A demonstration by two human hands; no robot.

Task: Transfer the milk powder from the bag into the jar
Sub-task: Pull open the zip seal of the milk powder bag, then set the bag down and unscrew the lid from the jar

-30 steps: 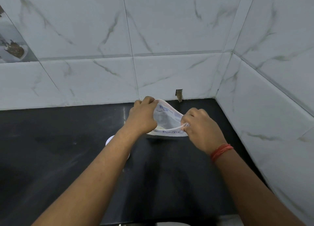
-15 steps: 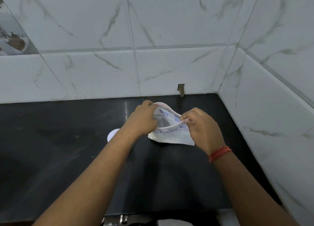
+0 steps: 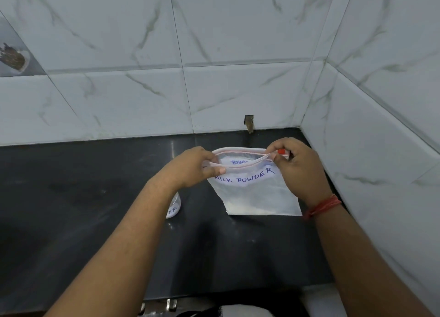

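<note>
Marble-look white tiles back a black counter [image 3: 71,209], w/ a side wall closing off its far right corner. We hold the bag [image 3: 257,192] up near that corner, just above the counter, both hands at its top edge. Our left hand [image 3: 190,169] pinches the left end of the zip strip, thumb on the front film, fingers [image 3: 209,160] curled behind. Our right hand [image 3: 297,169] pinches the right end by the red slider [image 3: 281,151]. Mouth is parted approx. halfway; "MILK POWDER" is handwritten on the front, and white powder sits along the bottom. The jar [image 3: 173,207] stands on the counter left of the bag, mostly hidden behind our left forearm. A red thread band [image 3: 321,207] circles the right wrist.
</note>
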